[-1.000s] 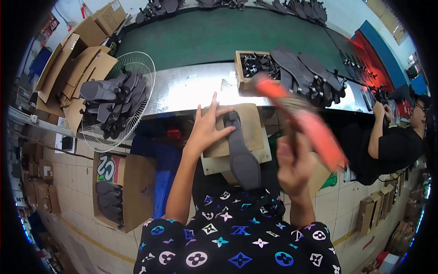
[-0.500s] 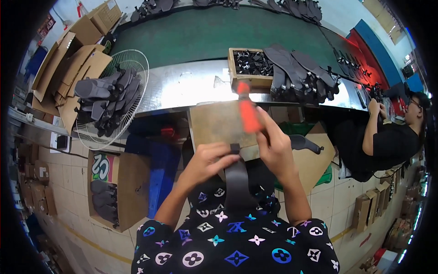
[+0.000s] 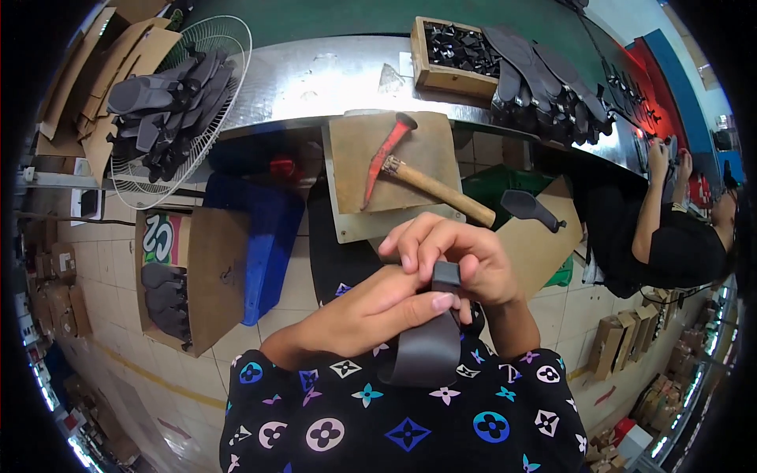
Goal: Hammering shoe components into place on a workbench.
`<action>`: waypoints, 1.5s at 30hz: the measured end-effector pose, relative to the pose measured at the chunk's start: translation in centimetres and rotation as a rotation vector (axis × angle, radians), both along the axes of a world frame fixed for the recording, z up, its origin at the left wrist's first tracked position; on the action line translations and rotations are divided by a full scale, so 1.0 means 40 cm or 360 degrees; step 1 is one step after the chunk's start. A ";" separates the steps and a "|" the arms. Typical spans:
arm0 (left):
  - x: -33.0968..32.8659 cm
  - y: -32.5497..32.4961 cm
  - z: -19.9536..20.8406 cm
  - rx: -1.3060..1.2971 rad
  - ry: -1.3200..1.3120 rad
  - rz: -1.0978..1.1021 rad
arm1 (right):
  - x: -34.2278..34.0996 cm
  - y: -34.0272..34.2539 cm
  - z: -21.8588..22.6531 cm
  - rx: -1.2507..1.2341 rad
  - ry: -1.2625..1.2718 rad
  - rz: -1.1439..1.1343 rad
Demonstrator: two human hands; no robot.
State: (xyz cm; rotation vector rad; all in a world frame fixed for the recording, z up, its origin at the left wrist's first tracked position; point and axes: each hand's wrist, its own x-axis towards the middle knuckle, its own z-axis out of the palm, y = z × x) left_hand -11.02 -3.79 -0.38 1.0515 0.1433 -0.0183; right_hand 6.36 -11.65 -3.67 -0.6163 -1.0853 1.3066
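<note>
"What's in the left hand point(image 3: 382, 313)?"
"A grey sole point(image 3: 430, 351), clamped, at the near side. The right hand point(image 3: 482, 260) curls round its end; whether gripping, I can't tell."
"Finished?"
"I'd judge not: the hammer point(image 3: 441, 191) lies beyond, more soles point(image 3: 520, 59) piled far right."
</note>
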 end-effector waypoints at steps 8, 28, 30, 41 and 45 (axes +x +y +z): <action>0.010 0.008 -0.011 -0.0025 -0.0016 -0.0043 | 0.005 -0.030 0.019 -0.0231 0.0049 0.0069; -0.112 0.346 -0.151 0.2204 0.0717 0.2444 | 0.771 0.199 -0.014 -0.0231 -0.2351 -0.2141; -0.026 0.284 -0.115 0.2249 0.0600 0.2258 | 0.733 0.224 0.018 -0.0171 -0.2160 -0.2194; 0.258 0.189 -0.010 0.2827 0.0145 0.1148 | 0.775 0.255 0.162 -0.0206 -0.1696 -0.2700; 0.310 0.190 -0.002 0.2817 0.0024 0.1129 | 0.649 0.213 0.318 -0.0044 0.0049 -0.1771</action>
